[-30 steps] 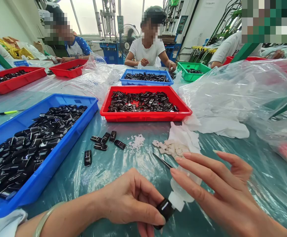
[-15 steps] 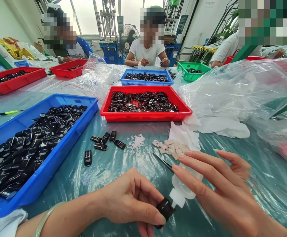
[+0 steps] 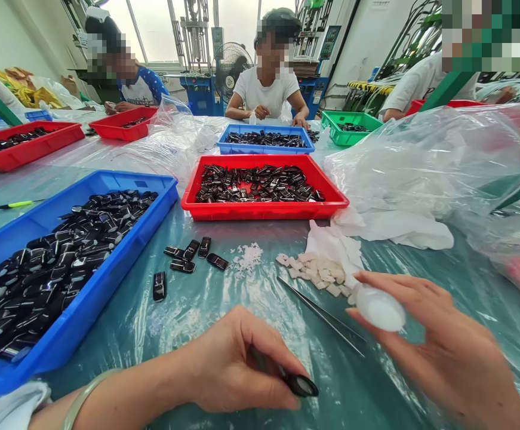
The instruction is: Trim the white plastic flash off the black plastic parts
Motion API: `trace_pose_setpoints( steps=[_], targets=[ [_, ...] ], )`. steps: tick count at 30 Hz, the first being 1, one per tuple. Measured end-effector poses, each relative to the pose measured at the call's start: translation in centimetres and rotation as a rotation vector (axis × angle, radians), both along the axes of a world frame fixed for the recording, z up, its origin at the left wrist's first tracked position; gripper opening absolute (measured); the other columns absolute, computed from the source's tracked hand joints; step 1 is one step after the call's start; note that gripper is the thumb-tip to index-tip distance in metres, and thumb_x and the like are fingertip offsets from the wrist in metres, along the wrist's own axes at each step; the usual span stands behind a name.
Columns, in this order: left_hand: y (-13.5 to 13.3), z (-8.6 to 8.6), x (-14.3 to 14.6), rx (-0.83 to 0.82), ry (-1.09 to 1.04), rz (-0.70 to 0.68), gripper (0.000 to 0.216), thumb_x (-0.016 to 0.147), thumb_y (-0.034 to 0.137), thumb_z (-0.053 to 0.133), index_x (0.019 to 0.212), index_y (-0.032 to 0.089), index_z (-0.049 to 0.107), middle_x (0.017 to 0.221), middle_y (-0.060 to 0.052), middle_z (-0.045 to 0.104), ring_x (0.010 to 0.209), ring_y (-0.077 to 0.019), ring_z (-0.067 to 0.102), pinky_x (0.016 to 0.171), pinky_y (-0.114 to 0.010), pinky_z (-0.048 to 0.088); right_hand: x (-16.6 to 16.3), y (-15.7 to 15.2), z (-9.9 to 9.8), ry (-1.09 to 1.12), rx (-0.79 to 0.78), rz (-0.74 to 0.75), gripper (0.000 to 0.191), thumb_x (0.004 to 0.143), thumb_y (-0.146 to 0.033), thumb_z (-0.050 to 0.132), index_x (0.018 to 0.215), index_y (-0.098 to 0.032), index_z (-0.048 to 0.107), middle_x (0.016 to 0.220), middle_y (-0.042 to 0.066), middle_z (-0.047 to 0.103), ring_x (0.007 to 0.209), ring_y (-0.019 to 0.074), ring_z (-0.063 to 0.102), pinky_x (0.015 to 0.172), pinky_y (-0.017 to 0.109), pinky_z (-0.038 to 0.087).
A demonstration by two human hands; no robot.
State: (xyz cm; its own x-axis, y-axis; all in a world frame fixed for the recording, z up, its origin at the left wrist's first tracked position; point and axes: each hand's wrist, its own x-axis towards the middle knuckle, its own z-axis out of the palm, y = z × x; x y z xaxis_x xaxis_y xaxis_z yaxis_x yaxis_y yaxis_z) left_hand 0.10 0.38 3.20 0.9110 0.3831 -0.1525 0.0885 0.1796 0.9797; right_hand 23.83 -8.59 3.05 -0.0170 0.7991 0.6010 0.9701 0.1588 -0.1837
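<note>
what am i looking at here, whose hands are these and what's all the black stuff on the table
No machine here: the picture comes from a camera on a person's head, looking down at their bare hands. The left hand pinches a small black part; the right hand holds a white bottle. On the table lie tweezers, white bits, loose black parts, and a blue tray and a red tray full of such parts. Across the table other people work.
</note>
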Motion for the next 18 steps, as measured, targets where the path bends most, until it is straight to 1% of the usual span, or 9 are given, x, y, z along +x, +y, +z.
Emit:
trace_pose_setpoints(
  steps=[3, 5, 7, 10, 14, 18],
  targets=[
    [0.0, 0.1, 0.1, 0.084, -0.016, -0.013, 0.023, 0.065, 0.015, 0.071, 0.088, 0.009, 0.074, 0.078, -0.013, 0.07, 0.067, -0.0131, 0.061, 0.057, -0.016, 0.047, 2.0, -0.7, -0.7, 0.123, -0.058, -0.181, 0.034, 0.078, -0.051, 0.056, 0.101, -0.027, 0.059, 0.09, 0.002, 0.069, 0.078, 0.0206, 0.065, 0.066, 0.032, 0.048],
    [0.0, 0.1, 0.1, 0.107, -0.011, -0.01, 0.024, 0.067, 0.016, 0.07, 0.089, 0.01, 0.073, 0.081, -0.012, 0.07, 0.068, -0.0138, 0.063, 0.058, -0.017, 0.048, 3.3, -1.0, -1.1, 0.2, -0.105, -0.286, 0.033, 0.074, -0.052, 0.06, 0.095, -0.027, 0.062, 0.087, 0.002, 0.071, 0.076, 0.0221, 0.067, 0.06, 0.032, 0.048],
    [0.0, 0.0, 0.0, 0.129, 0.013, -0.008, 0.024, 0.069, 0.018, 0.069, 0.091, 0.011, 0.073, 0.083, -0.012, 0.07, 0.07, -0.0143, 0.063, 0.059, -0.017, 0.048, 4.4, -1.3, -1.4, 0.275, -0.156, -0.343, 0.026, 0.074, -0.044, 0.064, 0.092, -0.025, 0.064, 0.089, 0.002, 0.071, 0.079, 0.0223, 0.068, 0.06, 0.03, 0.05],
    [-0.1, -0.1, 0.0, 0.14, 0.049, 0.001, 0.024, 0.069, 0.019, 0.068, 0.091, 0.011, 0.073, 0.082, -0.011, 0.07, 0.07, -0.0146, 0.063, 0.058, -0.017, 0.047, 5.5, -1.4, -1.9, 0.376, -0.209, -0.365, 0.02, 0.073, -0.033, 0.067, 0.09, -0.022, 0.066, 0.089, 0.004, 0.072, 0.079, 0.0212, 0.069, 0.061, 0.027, 0.052],
    [0.0, -0.1, 0.2, 0.134, 0.089, 0.005, 0.024, 0.068, 0.018, 0.068, 0.09, 0.011, 0.074, 0.081, -0.011, 0.069, 0.069, -0.0149, 0.062, 0.057, -0.018, 0.046, 5.8, -1.4, -2.3, 0.427, -0.235, -0.353, 0.021, 0.071, -0.031, 0.069, 0.09, -0.021, 0.066, 0.085, 0.004, 0.073, 0.072, 0.0212, 0.069, 0.055, 0.025, 0.054],
    [0.0, 0.0, 0.2, 0.092, 0.131, 0.01, 0.024, 0.067, 0.018, 0.068, 0.089, 0.01, 0.074, 0.081, -0.011, 0.069, 0.07, -0.0162, 0.061, 0.058, -0.019, 0.046, 5.5, -1.6, -2.3, 0.38, -0.214, -0.302, 0.03, 0.075, -0.029, 0.068, 0.103, -0.021, 0.061, 0.086, 0.004, 0.073, 0.071, 0.0181, 0.069, 0.054, 0.02, 0.054]
  ],
)
